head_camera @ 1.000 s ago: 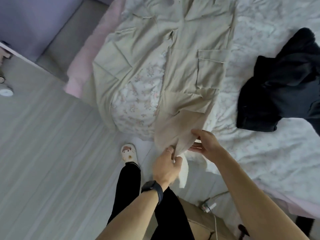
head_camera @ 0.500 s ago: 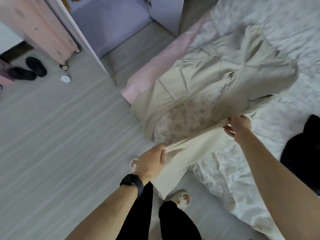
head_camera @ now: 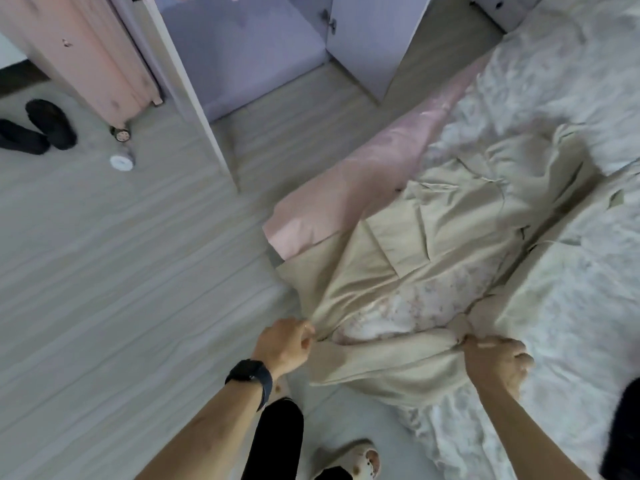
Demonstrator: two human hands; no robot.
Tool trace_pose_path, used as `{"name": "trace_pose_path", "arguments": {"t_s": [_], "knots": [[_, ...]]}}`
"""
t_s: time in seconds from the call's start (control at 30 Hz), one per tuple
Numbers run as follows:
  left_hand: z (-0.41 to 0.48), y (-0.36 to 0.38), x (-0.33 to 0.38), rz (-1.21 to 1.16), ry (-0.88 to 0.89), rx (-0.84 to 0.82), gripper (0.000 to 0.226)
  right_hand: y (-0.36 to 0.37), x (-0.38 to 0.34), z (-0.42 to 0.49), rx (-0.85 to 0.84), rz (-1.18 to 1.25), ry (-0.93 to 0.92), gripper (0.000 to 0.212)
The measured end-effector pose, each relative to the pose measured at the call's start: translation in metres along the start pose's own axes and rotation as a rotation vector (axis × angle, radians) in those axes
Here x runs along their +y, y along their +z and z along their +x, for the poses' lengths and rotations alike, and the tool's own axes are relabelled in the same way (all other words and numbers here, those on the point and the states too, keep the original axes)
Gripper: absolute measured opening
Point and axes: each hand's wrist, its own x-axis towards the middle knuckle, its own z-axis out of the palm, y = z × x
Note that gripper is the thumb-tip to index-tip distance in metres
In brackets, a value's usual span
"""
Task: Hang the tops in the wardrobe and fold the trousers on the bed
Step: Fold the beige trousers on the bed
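Beige cargo trousers lie spread over the corner of the bed, which has a white floral cover. One leg end hangs over the bed's near edge. My left hand, with a black watch on the wrist, pinches the left side of that leg end. My right hand grips the right side, fingers curled around the bunched cloth. The cloth is stretched between both hands. A black garment shows only at the right edge.
The wardrobe stands open at the top, lilac inside, with a white door edge jutting toward me. A pink curtain, black shoes and a small white round object are at the left. Grey wood floor lies between.
The view swung left and took in the wardrobe. My hands moved apart along the leg end, the right one coming down toward me, and the trousers crumpled and shifted on the bed.
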Motion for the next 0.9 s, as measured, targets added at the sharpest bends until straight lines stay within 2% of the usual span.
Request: {"name": "trace_pose_path", "arguments": {"t_s": [0.07,0.13,0.2,0.3,0.37,0.43,0.5,0.57,0.63,0.7,0.73,0.8,0.87,0.9], "knots": [[0.024,-0.016,0.0,-0.021,-0.004,0.089,0.036,0.003,-0.014,-0.017,0.206,-0.02,-0.288,0.059],[0.056,-0.034,0.003,-0.056,-0.001,0.181,0.043,0.01,-0.055,-0.03,0.273,-0.046,-0.518,0.061],[0.088,-0.049,0.007,-0.079,0.024,0.266,0.047,0.024,-0.107,-0.042,0.247,-0.067,-0.75,0.058],[0.124,-0.061,0.018,-0.057,0.099,0.316,0.045,0.049,-0.184,-0.053,0.129,-0.059,-1.106,0.033],[0.147,-0.062,0.022,0.025,0.143,0.321,0.04,0.069,-0.237,-0.05,0.019,-0.147,-1.243,0.024],[0.164,-0.063,0.019,0.044,0.149,0.372,0.031,0.084,-0.279,-0.041,-0.137,-0.456,-1.208,0.029],[0.171,-0.067,0.013,0.038,0.146,0.405,0.027,0.091,-0.304,-0.028,-0.264,-0.865,-1.082,0.033],[0.166,-0.073,0.004,-0.013,0.154,0.424,0.028,0.091,-0.313,-0.022,-0.347,-1.077,-1.019,0.033],[0.152,-0.082,-0.006,-0.097,0.169,0.563,0.023,0.088,-0.314,-0.024,-0.284,-0.994,-1.118,0.03],[0.141,-0.096,-0.019,-0.094,0.155,0.741,0.016,0.087,-0.311,-0.031,-0.076,-0.606,-1.259,0.03],[0.139,-0.103,-0.026,-0.092,0.126,0.779,0.014,0.085,-0.305,-0.035,0.002,-0.438,-1.281,0.035],[0.139,-0.115,-0.04,-0.046,0.012,0.718,0.019,0.085,-0.29,-0.041,0.015,-0.278,-1.225,0.05],[0.139,-0.116,-0.047,0.034,-0.091,0.599,0.044,0.088,-0.264,-0.039,-0.025,-0.258,-1.075,0.062],[0.136,-0.115,-0.046,0.047,-0.082,0.592,0.052,0.088,-0.249,-0.036,-0.017,-0.221,-0.998,0.065]]}}
